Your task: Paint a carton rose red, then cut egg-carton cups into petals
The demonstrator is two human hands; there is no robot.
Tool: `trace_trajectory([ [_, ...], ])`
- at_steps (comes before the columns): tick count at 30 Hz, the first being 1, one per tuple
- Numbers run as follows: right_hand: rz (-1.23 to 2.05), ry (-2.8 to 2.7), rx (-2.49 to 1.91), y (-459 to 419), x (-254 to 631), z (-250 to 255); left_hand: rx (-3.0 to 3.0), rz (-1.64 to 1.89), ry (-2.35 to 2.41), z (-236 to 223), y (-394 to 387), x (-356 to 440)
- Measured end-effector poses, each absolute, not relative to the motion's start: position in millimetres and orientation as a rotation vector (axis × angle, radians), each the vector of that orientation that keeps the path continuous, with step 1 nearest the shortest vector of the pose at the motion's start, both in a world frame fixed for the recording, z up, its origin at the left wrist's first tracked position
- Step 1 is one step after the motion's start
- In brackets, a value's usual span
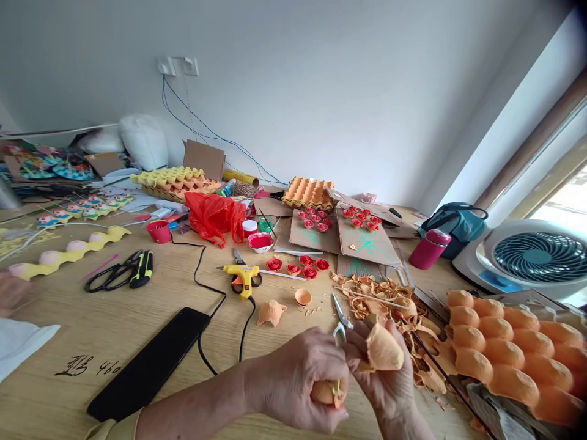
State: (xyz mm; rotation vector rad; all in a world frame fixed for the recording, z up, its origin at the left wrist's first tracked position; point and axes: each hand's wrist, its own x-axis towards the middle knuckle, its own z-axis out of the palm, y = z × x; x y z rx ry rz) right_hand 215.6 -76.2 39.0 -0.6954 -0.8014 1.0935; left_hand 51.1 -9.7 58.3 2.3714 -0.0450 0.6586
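My left hand (298, 373) is closed around an orange egg-carton cup (323, 392), part of which shows between its curled fingers. My right hand (389, 385) grips another orange egg-carton cup (384, 347), rough along its torn edge. The two hands are close together over the front of the table, fingers nearly touching. Just beyond them lie white-handled scissors (340, 315), a cut orange carton piece (272, 312) and a small round cup (303, 297). A heap of orange carton scraps (376, 290) spreads behind my right hand.
On the right stand an orange egg tray (513, 342), a fan (536, 253) and a pink bottle (430, 249). A yellow glue gun (243, 278), red paper roses (309, 271) and a black phone (149, 363) lie farther left. A co-worker's blurred hand (16, 292) enters at the left edge.
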Motion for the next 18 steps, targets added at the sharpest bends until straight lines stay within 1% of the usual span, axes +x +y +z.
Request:
trace_trajectory([
  [2,1.16,-0.645,-0.558,-77.6,222.4,46.5,2.315,0.609,-0.09,54.4,-13.5,52.1],
  [4,1.167,-0.54,-0.514,-78.7,233.1,51.1,2.191,0.559,-0.061,52.8,-18.8,52.9],
  [6,1.082,-0.479,-0.568,-78.5,246.7,52.4,2.039,0.507,0.053,54.6,-24.1,52.5],
  [8,0.863,-0.474,-0.688,-76.5,261.1,50.8,1.868,0.429,0.211,58.7,-28.5,51.1],
  [11,0.402,-0.779,-1.012,-71.1,277.7,44.8,1.615,0.255,0.304,63.2,-33.5,49.4],
  [13,0.291,-0.913,-1.145,-67.2,282.3,39.9,1.538,0.19,0.258,63.1,-37.0,49.3],
  [18,0.147,-1.355,-1.385,-57.2,271.1,28.7,1.537,0.147,0.208,50.4,-53.0,52.8],
])
